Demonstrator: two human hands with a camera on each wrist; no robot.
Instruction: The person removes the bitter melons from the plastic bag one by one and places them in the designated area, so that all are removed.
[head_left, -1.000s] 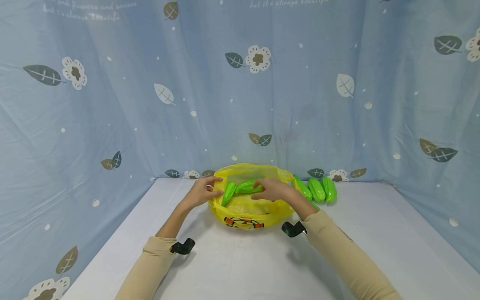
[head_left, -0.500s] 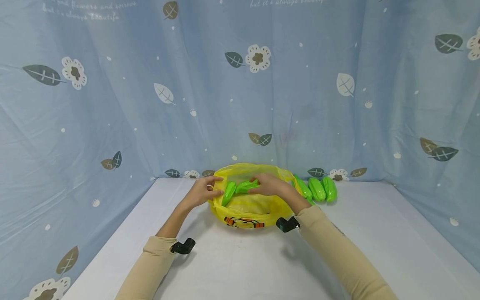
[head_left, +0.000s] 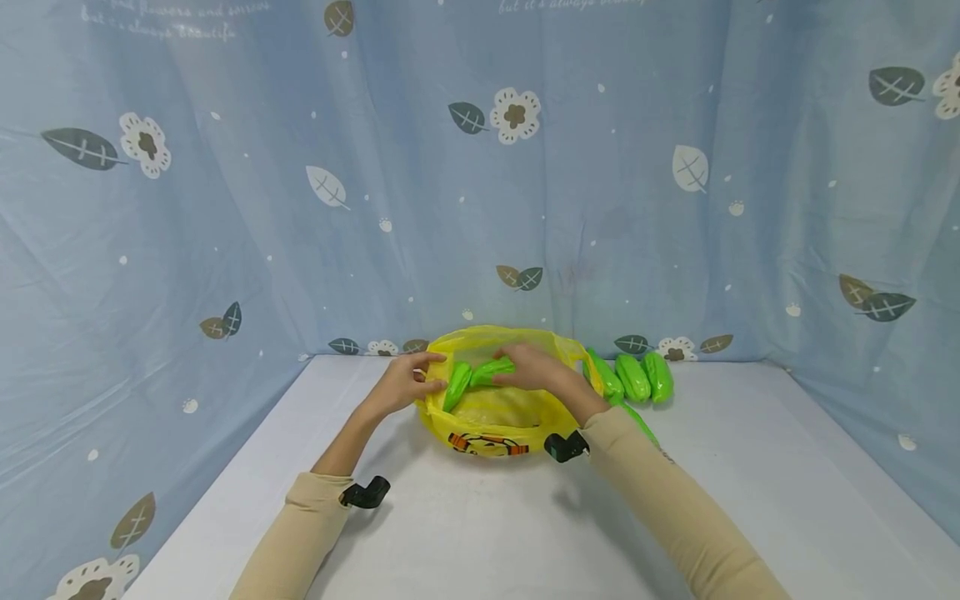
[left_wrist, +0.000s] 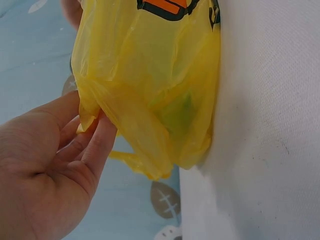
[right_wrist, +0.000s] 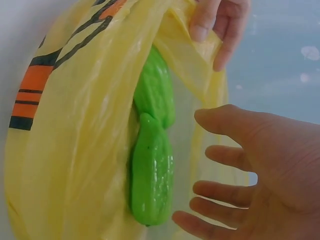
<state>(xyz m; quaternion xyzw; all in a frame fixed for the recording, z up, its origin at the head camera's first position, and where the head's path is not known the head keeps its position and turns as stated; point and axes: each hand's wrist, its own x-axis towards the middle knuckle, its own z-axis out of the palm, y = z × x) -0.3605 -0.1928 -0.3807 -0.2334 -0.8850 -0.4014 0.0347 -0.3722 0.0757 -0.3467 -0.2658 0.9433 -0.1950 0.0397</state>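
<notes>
A yellow plastic bag (head_left: 495,417) with a black and orange print stands with its mouth spread wide. My left hand (head_left: 405,385) pinches its left rim; in the left wrist view the fingers (left_wrist: 102,142) lie against the thin plastic. Inside, two glossy green vegetables, ridged like bitter melons, lie end to end: one nearer the left rim (right_wrist: 154,87) and another (right_wrist: 151,175) nearer my right hand. My right hand (head_left: 531,367) hovers in the bag's mouth, its fingers spread apart and holding nothing, close beside that second vegetable in the right wrist view.
Several more green vegetables (head_left: 633,379) lie on the white table (head_left: 465,533) right of the bag, one partly behind the right sleeve (head_left: 667,492). A blue patterned curtain (head_left: 405,167) rises behind and along both sides.
My right hand has moved slightly left and back inside the bag's mouth, its forearm following. The left hand keeps its grip on the rim, and the vegetables look unmoved.
</notes>
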